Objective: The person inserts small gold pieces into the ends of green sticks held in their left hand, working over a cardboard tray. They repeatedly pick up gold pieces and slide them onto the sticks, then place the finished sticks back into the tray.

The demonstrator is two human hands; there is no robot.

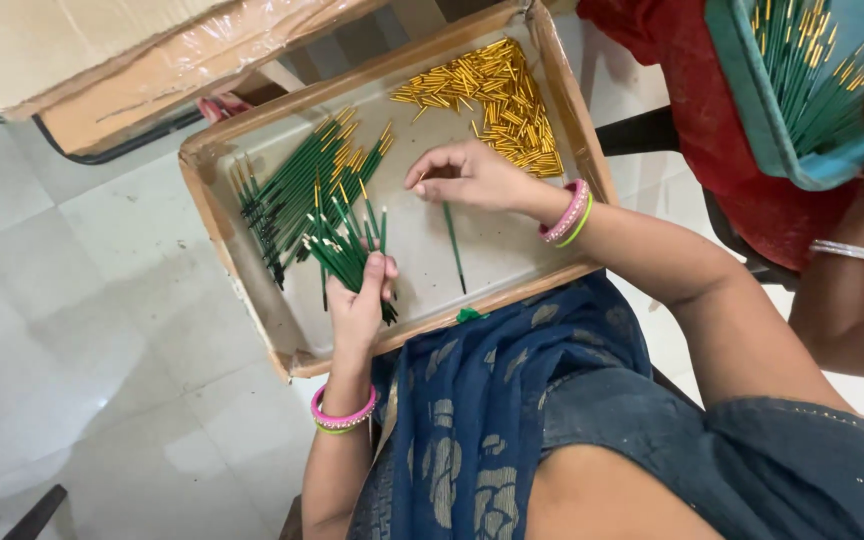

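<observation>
From the head camera, the left hand (360, 300) is closed around a fanned bundle of green sticks (344, 250) over the cardboard tray (252, 300). The right hand (467, 175) pinches a small gold tube (422, 177) at its fingertips, above one loose green stick (454, 245) on the tray floor. These sticks look light, thin and stiff, likely slippery; best gripped mid-shaft. A heap of gold tubes (497, 95) lies in the far corner.
</observation>
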